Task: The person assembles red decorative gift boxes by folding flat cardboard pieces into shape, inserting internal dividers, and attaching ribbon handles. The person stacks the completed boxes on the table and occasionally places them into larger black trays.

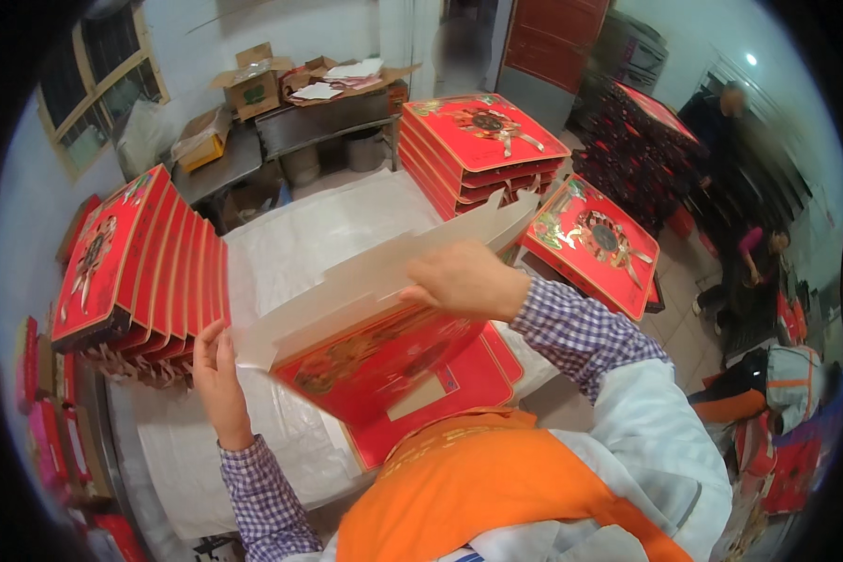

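Right hand gripping a red carton's pale flap, left hand just beside its end

The right hand is closed on the pale flap of a red cardboard carton, its thumb on the side toward the body. The carton's printed panel leans directly below that hand, running down and to its left, while a plain red panel spreads out lower still, toward the orange apron.

The left hand is raised just beyond the flap's left end, fingers loosely bent and pointing up, with nothing in its grasp; whether its fingertips touch the flap, I cannot tell.

To the left of the left hand, and slightly beyond it, a row of red boxes leans together on the desk, which has a white sheet over it. Beyond the right hand rises a stack of similar boxes; to its right, near the sleeved wrist, lies another flat red box with a round printed picture on top.
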A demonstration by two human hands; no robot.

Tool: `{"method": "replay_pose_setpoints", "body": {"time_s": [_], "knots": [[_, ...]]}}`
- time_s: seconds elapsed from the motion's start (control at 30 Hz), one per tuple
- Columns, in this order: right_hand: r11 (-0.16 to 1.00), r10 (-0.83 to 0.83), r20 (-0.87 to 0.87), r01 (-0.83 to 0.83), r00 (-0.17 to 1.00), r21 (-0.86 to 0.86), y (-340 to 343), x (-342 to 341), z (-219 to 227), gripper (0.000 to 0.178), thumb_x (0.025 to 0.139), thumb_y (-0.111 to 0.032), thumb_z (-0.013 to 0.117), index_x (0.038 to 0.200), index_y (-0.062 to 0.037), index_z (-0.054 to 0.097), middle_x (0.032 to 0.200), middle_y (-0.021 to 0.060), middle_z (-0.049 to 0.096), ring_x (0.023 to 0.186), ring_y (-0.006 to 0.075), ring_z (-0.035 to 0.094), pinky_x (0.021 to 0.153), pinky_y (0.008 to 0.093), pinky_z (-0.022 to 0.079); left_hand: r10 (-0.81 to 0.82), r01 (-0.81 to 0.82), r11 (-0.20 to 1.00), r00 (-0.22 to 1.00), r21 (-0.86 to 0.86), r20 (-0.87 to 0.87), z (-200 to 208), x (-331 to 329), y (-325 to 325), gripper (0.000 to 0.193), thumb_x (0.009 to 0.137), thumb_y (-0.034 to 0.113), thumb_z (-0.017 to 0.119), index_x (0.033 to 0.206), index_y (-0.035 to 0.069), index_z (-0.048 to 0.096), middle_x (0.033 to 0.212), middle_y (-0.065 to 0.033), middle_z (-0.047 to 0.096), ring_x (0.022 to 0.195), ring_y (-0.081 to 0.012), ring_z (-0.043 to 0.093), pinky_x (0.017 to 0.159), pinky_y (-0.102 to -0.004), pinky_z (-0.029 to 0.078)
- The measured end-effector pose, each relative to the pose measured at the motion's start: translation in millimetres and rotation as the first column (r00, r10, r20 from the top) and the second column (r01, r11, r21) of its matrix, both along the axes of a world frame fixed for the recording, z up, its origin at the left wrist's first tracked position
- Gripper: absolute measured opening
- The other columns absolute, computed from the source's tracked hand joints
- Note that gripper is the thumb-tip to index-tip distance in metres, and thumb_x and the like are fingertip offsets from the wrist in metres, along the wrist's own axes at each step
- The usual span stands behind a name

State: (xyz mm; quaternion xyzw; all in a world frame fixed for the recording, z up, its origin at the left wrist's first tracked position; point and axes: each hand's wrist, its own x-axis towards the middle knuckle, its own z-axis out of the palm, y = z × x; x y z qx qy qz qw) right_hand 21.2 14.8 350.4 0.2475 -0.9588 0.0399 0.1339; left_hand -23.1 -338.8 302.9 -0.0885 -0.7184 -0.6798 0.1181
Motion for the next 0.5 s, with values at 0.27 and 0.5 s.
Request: {"method": "replay_pose_setpoints", "body": {"time_s": [0.27, 0.5], "knots": [[0.991, 0.132, -0.285, -0.135, 0.949, 0.008, 10.1, 7.2, -16.1, 0.026, 0.090, -0.030, 0.063, 0.079, -0.0102, 0.050, 0.070, 0.0056, 0.053, 0.069, 0.0248, 0.059, 0.064, 0.0364, 0.047, -0.116, -0.459, 0.766, 0.588, -0.449, -0.800, 17.9, 30.8, 33.7, 0.043, 0.097, 0.032, 0.056, 0.122, -0.003, 0.058, 0.114, -0.0195, 0.062, 0.105, -0.0386, 0.058, 0.094, -0.0475, 0.043], [0.999, 0.045, -0.211, -0.042, 0.977, 0.018, 42.1, 21.4, -1.1, 0.025, 0.087, -0.030, 0.066, 0.084, -0.0083, 0.054, 0.075, 0.0078, 0.056, 0.071, 0.0283, 0.059, 0.066, 0.0400, 0.048, -0.244, -0.436, 0.566, 0.722, -0.700, -0.647, 24.5, 52.7, 77.2, 0.036, 0.084, 0.017, 0.073, 0.114, 0.002, 0.061, 0.092, -0.0109, 0.063, 0.082, -0.0275, 0.060, 0.078, -0.0397, 0.045]]}}
